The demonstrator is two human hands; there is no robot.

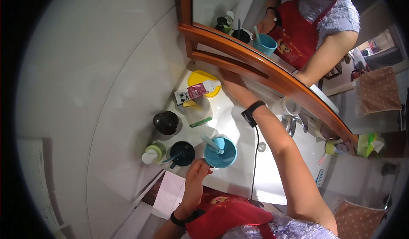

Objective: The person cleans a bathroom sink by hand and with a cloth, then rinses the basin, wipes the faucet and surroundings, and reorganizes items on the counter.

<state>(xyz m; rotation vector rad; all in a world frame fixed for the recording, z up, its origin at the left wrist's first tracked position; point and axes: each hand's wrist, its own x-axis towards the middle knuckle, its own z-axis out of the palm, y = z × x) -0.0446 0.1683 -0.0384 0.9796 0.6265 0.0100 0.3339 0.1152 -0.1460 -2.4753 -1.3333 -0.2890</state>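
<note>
My left hand (198, 177) is closed at the side of a light blue cup (220, 162), its fingers at the handle. A pale blue toothbrush (211, 142) leans inside this cup. My right arm stretches forward across the counter, and my right hand (230, 80) reaches to the back, under the orange-brown mirror frame. It is nearest a yellow lid-like piece (199, 78), with a white and maroon squeeze tube (194, 92) lying across it. The frame and shadow obscure the right fingers. A dark cup (185, 152) with a toothbrush stands left of the blue cup.
A black rounded container (165, 123) and a green pump bottle (154, 154) stand by the left wall. A clear container (200, 111) sits below the tube. The wood-framed mirror (272, 73) overhangs the back. A faucet (291, 125) and a blue comb (320, 179) are at the right.
</note>
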